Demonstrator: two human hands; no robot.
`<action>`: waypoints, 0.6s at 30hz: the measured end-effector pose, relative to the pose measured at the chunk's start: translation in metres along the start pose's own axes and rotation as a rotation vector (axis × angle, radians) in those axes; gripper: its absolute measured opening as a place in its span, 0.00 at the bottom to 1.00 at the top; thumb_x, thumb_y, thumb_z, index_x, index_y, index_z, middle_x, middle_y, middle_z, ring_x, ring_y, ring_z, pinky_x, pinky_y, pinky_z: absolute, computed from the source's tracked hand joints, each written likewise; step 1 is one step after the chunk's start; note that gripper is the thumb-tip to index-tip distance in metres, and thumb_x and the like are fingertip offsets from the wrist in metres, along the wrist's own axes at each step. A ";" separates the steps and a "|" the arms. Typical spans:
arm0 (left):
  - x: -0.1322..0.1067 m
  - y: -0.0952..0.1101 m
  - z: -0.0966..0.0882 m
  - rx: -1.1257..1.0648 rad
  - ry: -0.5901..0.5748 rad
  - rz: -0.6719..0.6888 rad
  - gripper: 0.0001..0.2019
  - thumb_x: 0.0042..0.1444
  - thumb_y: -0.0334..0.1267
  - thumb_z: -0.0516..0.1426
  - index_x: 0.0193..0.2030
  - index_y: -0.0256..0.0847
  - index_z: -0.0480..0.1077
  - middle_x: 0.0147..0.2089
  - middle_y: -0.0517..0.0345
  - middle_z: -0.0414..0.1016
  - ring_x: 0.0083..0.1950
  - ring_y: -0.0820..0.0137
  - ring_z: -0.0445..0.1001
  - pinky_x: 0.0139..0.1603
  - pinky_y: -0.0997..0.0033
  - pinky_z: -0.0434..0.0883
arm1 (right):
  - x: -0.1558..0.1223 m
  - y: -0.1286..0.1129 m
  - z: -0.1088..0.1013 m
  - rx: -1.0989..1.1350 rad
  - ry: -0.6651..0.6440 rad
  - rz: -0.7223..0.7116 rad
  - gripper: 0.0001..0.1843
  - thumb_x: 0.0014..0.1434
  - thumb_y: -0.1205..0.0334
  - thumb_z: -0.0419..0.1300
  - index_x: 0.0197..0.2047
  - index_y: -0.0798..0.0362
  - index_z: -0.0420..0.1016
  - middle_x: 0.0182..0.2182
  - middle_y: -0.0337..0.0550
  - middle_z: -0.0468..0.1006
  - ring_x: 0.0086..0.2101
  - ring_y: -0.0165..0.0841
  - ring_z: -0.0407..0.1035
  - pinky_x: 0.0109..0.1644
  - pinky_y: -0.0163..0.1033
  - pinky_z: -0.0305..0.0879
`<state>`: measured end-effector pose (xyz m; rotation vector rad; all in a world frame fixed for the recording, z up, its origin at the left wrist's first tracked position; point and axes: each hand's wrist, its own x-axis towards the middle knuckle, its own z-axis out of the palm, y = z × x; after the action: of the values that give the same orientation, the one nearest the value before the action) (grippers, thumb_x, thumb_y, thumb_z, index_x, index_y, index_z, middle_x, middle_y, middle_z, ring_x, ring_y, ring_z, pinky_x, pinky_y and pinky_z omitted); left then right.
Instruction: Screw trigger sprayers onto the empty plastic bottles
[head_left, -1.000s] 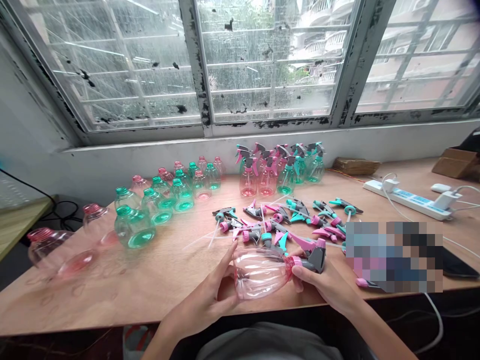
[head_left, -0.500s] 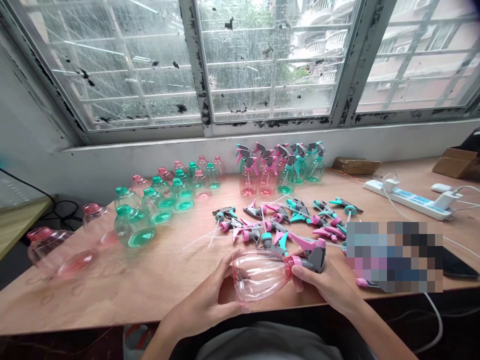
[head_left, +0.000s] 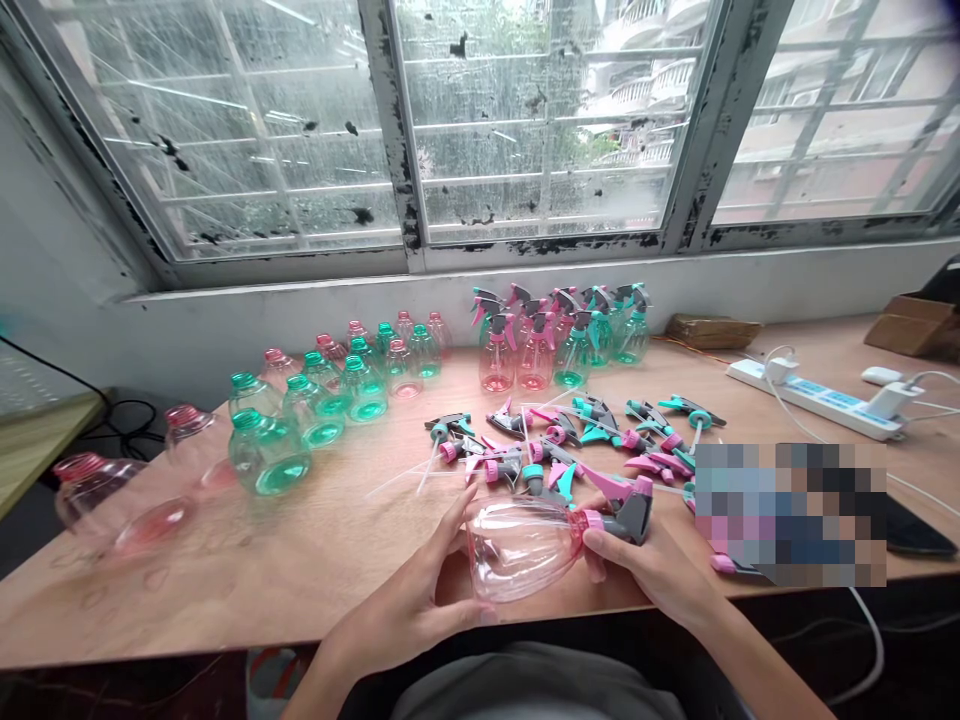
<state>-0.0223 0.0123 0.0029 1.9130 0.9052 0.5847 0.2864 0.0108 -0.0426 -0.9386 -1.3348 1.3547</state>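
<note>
A clear pink spray bottle (head_left: 521, 550) lies sideways above the table's front edge, its base to the left. Its grey and pink trigger sprayer (head_left: 634, 508) sits on the neck at the right. Around the base curves my left hand (head_left: 420, 585), thumb below and fingers above and behind, partly hidden. My right hand (head_left: 656, 565) pinches the pink collar between thumb and fingers. Just beyond the bottle, several loose trigger sprayers (head_left: 502, 470) in pink, teal and grey lie in a heap, some with thin tubes.
Several open bottles (head_left: 270, 455), green and pink, stand at the left. Several bottles with sprayers (head_left: 536, 355) stand by the wall. At the right are a white power strip (head_left: 817, 400), cables, a cardboard box (head_left: 911, 325) and a blurred patch.
The left index finger has lifted slightly at the base of the bottle. The bottle has shifted barely, and my right hand keeps its pinch at the collar.
</note>
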 end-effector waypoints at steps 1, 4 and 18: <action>0.000 0.000 0.000 -0.002 -0.001 -0.005 0.52 0.61 0.34 0.66 0.79 0.60 0.34 0.84 0.59 0.30 0.82 0.52 0.41 0.81 0.47 0.46 | 0.000 0.000 0.000 -0.002 -0.002 0.000 0.18 0.64 0.47 0.69 0.43 0.54 0.74 0.21 0.36 0.77 0.25 0.33 0.69 0.33 0.39 0.64; 0.000 0.001 0.000 -0.016 -0.012 -0.026 0.52 0.62 0.35 0.65 0.79 0.60 0.34 0.84 0.57 0.29 0.80 0.50 0.48 0.80 0.47 0.51 | -0.001 -0.001 0.000 -0.010 -0.002 0.003 0.18 0.64 0.47 0.69 0.43 0.54 0.74 0.21 0.36 0.77 0.25 0.33 0.69 0.33 0.39 0.65; 0.000 0.003 0.000 -0.063 -0.008 0.015 0.46 0.66 0.35 0.59 0.80 0.56 0.32 0.72 0.50 0.66 0.72 0.56 0.64 0.75 0.52 0.60 | 0.000 -0.008 0.005 -0.001 0.018 0.015 0.21 0.60 0.45 0.71 0.42 0.54 0.75 0.21 0.38 0.78 0.24 0.35 0.69 0.32 0.40 0.66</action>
<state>-0.0213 0.0111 0.0052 1.8653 0.8585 0.6076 0.2823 0.0092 -0.0339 -0.9607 -1.3178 1.3541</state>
